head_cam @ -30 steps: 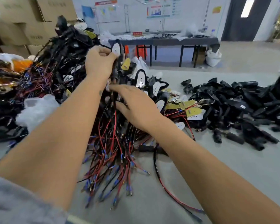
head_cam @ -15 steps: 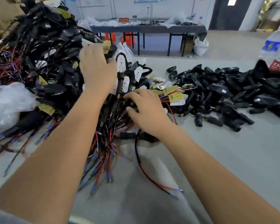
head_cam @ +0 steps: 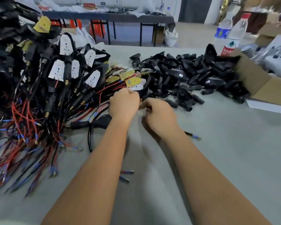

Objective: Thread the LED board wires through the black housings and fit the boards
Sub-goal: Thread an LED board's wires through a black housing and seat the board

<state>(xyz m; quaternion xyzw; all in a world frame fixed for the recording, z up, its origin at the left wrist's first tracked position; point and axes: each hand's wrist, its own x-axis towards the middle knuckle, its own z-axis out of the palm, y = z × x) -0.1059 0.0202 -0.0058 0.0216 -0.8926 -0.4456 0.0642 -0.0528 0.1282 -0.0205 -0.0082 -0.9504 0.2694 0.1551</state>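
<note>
My left hand point(head_cam: 124, 104) is curled round red and black wires at the near edge of a small heap of loose LED boards point(head_cam: 134, 82), yellow on one side and white on the other. Right beside it, almost touching, my right hand point(head_cam: 159, 114) has its fingers curled and pinches the same wires. A black wire end with a brass terminal point(head_cam: 194, 136) trails out from under my right wrist. Empty black housings point(head_cam: 185, 75) lie heaped just beyond my hands to the right. A big pile of assembled housings with boards and dangling wires point(head_cam: 60, 75) fills the left.
An open cardboard box point(head_cam: 258, 88) stands at the right with two water bottles point(head_cam: 230, 38) behind it. One assembled black unit point(head_cam: 94, 124) lies left of my left wrist, and loose wire ends point(head_cam: 125, 175) lie between my forearms. A dark table point(head_cam: 107, 15) stands far back.
Both hands left the assembled pile on the left and came right and nearer, to the loose boards. They now meet on a set of wires. The view swung right.
</note>
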